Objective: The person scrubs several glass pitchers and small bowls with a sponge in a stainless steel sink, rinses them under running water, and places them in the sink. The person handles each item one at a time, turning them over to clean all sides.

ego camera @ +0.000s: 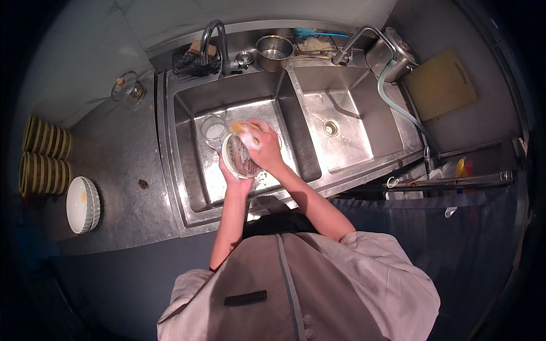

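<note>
Over the left basin of a stainless-steel sink (194, 179), my left hand (236, 175) grips a round bowl (239, 160) with a pale rim, tilted so that its dark, wet inside faces up. My right hand (268, 147) is closed on a yellowish sponge (242, 127) covered with white foam, at the bowl's upper edge. Just left of the sponge, a clear glass cup or jug (213, 128) with whitish liquid or suds in it is in the basin. Part of another pale rim shows behind my right hand; what it belongs to is hidden.
Two taps (222, 47) (369, 30), a metal pot (274, 53) and wire racks line the back ledge. A hose (386, 96) hangs over the right basin. Stacked white bowls (81, 204), striped containers (46, 174) and a glass pot (129, 91) stand left. A cutting board (441, 85) leans right.
</note>
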The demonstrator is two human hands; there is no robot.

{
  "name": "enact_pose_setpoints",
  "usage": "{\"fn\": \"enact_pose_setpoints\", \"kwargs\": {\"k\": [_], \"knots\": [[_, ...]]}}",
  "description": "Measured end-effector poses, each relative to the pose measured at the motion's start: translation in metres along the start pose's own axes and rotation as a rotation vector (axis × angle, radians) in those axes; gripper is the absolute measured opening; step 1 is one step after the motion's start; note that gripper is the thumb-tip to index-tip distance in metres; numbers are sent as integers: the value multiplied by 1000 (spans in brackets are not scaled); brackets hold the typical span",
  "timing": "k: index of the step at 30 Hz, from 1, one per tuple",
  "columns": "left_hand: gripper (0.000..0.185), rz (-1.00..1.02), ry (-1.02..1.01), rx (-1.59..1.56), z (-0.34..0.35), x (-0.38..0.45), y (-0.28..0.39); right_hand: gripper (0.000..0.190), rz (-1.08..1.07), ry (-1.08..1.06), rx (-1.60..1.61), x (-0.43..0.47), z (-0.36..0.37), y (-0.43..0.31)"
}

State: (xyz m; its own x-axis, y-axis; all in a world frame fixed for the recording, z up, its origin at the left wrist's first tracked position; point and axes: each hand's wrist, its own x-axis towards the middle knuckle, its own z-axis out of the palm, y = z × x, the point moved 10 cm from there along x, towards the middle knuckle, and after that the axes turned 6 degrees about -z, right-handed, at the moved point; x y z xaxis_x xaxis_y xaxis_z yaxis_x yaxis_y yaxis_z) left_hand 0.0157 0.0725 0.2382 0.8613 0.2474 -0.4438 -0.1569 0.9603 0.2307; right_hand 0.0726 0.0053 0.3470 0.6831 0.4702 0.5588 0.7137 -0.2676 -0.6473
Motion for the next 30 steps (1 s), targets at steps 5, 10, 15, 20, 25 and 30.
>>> {"fn": "enact_pose_setpoints", "kwargs": {"k": [5, 10, 15, 20, 25, 30], "knots": [[47, 36, -126, -33, 2, -3, 15, 30, 48, 79, 27, -30, -18, 2], [53, 47, -36, 133, -13, 1, 16, 33, -164, 69, 98, -44, -12, -38], [54, 17, 64, 215, -12, -7, 5, 35, -139, 28, 155, -29, -2, -48], [58, 115, 17, 372, -6, 0, 16, 60, 146, -46, 221, -24, -1, -7], [53, 98, 70, 764, 10, -5, 24, 44, 385, 59, 542, -30, -9, 44], [53, 127, -60, 547, 12, 0, 28, 41, 658, 97, 1003, -39, 0, 65]]}}
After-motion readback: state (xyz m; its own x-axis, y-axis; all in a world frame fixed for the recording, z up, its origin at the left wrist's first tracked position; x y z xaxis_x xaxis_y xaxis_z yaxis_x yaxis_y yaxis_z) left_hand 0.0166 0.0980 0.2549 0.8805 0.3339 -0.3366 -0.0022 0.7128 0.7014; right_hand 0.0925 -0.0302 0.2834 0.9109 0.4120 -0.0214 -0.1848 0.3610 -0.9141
